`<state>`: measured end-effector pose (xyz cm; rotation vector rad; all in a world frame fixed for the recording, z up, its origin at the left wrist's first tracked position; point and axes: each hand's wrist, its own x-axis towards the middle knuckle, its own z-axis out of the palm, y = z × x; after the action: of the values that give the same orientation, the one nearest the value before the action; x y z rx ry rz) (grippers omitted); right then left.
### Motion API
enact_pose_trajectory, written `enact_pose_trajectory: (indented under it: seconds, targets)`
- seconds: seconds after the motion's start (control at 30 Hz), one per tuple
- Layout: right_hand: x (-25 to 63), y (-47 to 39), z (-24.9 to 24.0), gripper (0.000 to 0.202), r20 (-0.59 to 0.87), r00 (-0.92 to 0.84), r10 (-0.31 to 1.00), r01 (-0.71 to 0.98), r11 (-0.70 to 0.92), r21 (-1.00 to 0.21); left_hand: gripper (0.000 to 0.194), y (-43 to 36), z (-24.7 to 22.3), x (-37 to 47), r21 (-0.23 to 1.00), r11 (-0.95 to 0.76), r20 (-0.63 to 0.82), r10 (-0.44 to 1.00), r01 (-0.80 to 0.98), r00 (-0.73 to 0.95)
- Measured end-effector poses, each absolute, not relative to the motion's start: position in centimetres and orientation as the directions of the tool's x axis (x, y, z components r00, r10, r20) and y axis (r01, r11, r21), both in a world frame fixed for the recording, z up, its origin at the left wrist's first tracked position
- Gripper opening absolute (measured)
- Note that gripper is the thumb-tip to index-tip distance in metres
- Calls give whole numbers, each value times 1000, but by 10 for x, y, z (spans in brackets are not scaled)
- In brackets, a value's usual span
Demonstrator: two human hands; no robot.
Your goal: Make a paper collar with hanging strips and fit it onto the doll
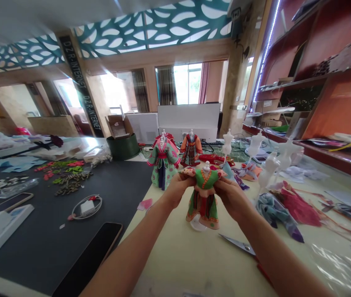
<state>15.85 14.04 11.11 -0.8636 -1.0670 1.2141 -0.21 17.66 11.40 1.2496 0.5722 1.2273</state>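
Observation:
A small green doll dress point(207, 179) with an orange-trimmed neckline and a red and green skirt is on a miniature white mannequin point(207, 165), upright on a round base. My left hand point(177, 192) pinches its sleeve on the left. On the other side, the opposite sleeve is between the fingers of my right hand point(233, 196). Both thumbs and fingertips are partly hidden by the cloth. Just behind stand a mannequin in a mint floral robe point(163, 159) and another in an orange and dark robe point(190, 149). Scissors point(240, 245) lie below my right wrist, their red handles partly under the forearm.
Bare white mannequins point(268, 169) stand at the right, near crumpled red cloth point(299, 204) and a grey-blue piece point(276, 216). On the dark mat at left are a phone point(91, 255), a coiled cable with charger point(87, 207) and colored scraps point(73, 175). A green bin point(122, 146) stands behind.

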Motion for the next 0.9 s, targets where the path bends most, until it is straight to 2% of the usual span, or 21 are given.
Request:
enact_pose_trajectory:
  seconds: [0.3, 0.9]
  targets:
    - [155, 142, 111, 13, 149, 18, 989, -293, 148, -945, 16, 178, 115, 3, 916, -92, 225, 924, -390, 308]
    - [154, 143, 110, 11, 86, 9, 996, -374, 83, -924, 18, 175, 114, 12, 913, 7, 100, 966, -408, 238]
